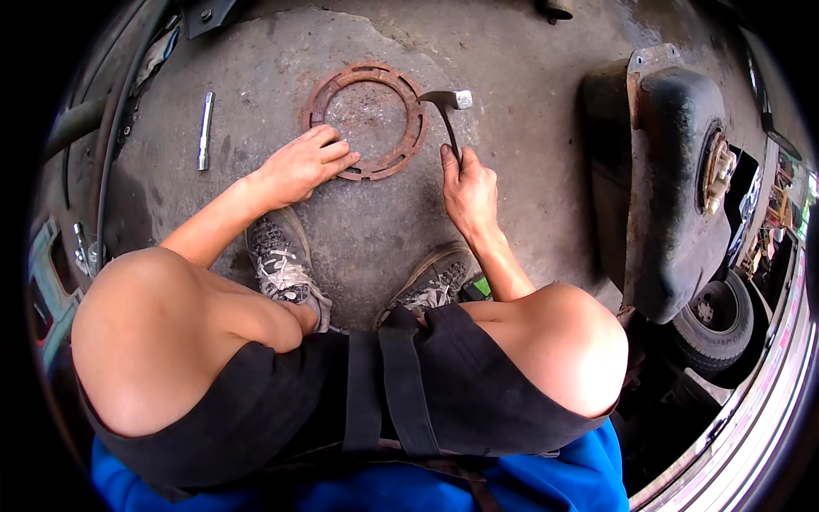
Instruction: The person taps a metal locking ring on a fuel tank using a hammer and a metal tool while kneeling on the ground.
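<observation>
A rusty slotted metal ring (417,128) lies flat on the concrete floor in front of me. My left hand (305,164) is at its lower left side, fingers together and bent over the rim, holding it. The thumb is hidden. In my right hand (470,189) is a hammer (447,104), gripped by its dark handle just right of the ring. The hammer's shiny square face points right, and its narrow dark end reaches left to the ring's right edge. From this view I cannot tell whether that end touches the ring.
A silver socket wrench tube (206,131) lies on the floor (529,111) to the left. A dark tank (682,188) with a rusty flange stands at the right, above a wheel (715,322). Hoses (109,145) run along the left side. My shoes (286,266) are close below the ring.
</observation>
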Tool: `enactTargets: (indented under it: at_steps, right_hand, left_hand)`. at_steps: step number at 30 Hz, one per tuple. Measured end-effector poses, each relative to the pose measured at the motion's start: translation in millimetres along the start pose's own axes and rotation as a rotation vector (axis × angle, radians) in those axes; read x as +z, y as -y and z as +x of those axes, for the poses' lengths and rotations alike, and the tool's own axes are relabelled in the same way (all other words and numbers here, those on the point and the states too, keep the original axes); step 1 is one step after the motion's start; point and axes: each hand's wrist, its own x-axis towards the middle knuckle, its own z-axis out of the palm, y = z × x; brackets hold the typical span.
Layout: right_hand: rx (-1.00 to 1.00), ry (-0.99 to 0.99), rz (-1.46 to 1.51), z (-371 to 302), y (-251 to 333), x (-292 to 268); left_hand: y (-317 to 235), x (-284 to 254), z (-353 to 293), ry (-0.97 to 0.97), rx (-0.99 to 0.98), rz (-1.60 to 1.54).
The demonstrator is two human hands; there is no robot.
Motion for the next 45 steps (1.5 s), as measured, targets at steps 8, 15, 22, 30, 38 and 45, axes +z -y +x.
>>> enactTargets:
  at_steps: [8, 15, 22, 30, 38, 45]
  right_hand:
    - [-0.029, -0.001, -0.017, -3.0, -2.3, 2.2]
    - [-0.127, 0.000, -0.157, 3.3, -6.4, 6.1]
    - [-0.148, 0.051, -0.051, 1.3, -2.3, 6.8]
    - [-0.066, 0.056, 0.179, -6.4, -13.3, 8.7]
    - [-0.031, 0.018, 0.135, -15.7, -9.9, 7.0]
    - [-0.081, -0.082, 0.143, -23.0, -3.6, 6.3]
  left_hand:
    - [-6.3, 3.4, 1.0, 0.000, 0.000, 0.052]
    - [-5.6, -1.5, 7.6, 0.025, 0.015, 0.067]
    - [-2.9, -5.5, 7.4, 0.037, 0.000, 0.066]
    - [-2.2, -5.0, 10.5, 0.018, 0.017, 0.057]
    - [0.1, -5.7, 12.1, 0.014, 0.041, 0.110]
    - [-1.0, -3.8, 7.8, 0.031, 0.024, 0.106]
